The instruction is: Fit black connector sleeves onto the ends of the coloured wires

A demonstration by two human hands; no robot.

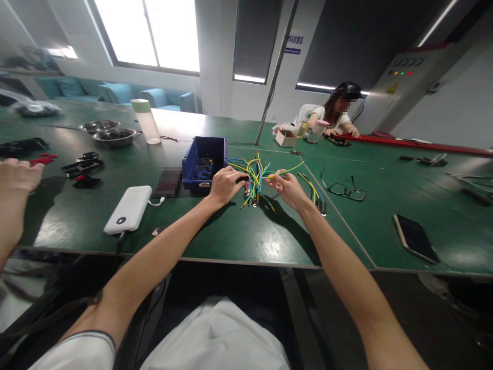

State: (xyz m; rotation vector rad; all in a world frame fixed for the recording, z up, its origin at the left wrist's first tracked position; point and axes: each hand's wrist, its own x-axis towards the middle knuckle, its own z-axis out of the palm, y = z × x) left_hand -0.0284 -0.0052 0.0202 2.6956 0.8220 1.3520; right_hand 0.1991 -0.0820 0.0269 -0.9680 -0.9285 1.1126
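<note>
Left hand point(225, 185): closed on black piece point(242, 179). Right hand point(288, 189): pinching yellow-green wire point(295, 168). Wire bundle point(254, 181): between hands, above desk point(223, 231). Smaller wire group point(316, 191): separate, right. Finished wires: not distinguishable.

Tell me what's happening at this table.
A person sits at the green table, working on a bundle of green, yellow and blue wires. Their right hand holds a yellow-green wire; their left hand is at the bundle's other side, beside the blue bin. A few wires lie apart to the right.
</note>
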